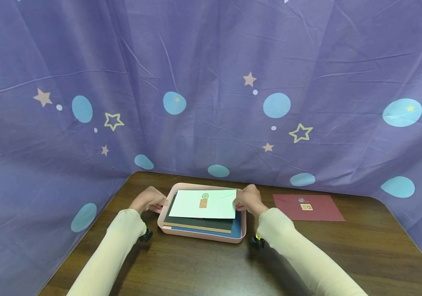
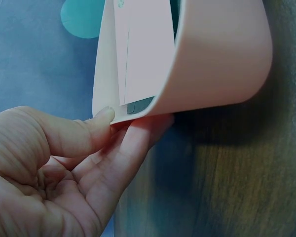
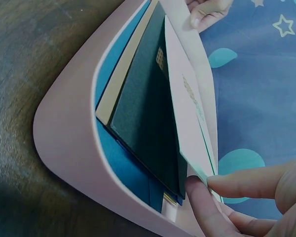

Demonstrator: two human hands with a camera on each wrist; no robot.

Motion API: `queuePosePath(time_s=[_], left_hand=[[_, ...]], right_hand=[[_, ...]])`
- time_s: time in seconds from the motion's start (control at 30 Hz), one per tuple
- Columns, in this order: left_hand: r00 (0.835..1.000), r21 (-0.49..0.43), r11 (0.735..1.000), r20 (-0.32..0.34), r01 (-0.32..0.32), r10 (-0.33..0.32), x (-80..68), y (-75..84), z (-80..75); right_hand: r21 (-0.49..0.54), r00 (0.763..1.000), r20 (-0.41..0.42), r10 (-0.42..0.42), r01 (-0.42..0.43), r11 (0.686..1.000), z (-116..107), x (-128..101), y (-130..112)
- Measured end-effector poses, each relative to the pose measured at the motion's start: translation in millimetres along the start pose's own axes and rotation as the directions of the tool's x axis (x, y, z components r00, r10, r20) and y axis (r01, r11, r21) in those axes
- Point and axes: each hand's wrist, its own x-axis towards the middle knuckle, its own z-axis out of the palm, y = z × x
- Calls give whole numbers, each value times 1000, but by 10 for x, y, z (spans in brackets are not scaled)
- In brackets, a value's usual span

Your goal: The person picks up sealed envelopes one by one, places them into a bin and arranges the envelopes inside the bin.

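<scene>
A pink tray point(image 1: 203, 237) sits on the dark wooden table and holds a stack of envelopes. A white envelope point(image 1: 203, 204) with an orange stamp lies on top, over a dark one point(image 3: 143, 113), a tan one and a blue one point(image 3: 123, 173). My left hand point(image 1: 148, 200) pinches the tray's left rim point(image 2: 138, 112), thumb point(image 2: 96, 121) on top and fingers underneath. My right hand point(image 1: 247, 200) is at the tray's right side. There its thumb and a fingertip point(image 3: 222, 183) pinch the near edge of the white envelope point(image 3: 187, 108).
A dark red envelope point(image 1: 308, 207) with a small stamp lies flat on the table point(image 1: 211, 271) to the right of the tray. A purple cloth point(image 1: 211, 82) printed with stars and blue dots walls the table at the back and both sides.
</scene>
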Motion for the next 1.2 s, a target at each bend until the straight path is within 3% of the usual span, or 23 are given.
queuePosePath(time_s=[0.2,0.4,1.2], left_hand=[[1000,0,1000,0,5,-5,13,0,-7],[1000,9,1000,-4,18,-18,14,7,2],[1000,4,1000,-1,-1,1,-14,8,-3]], right_hand=[[-58,999,-15,-32,31,998,27,7,4],[-92,999,-36,-11,7,996,43,19,13],[-64,999,-23,-31,29,998,41,20,39]])
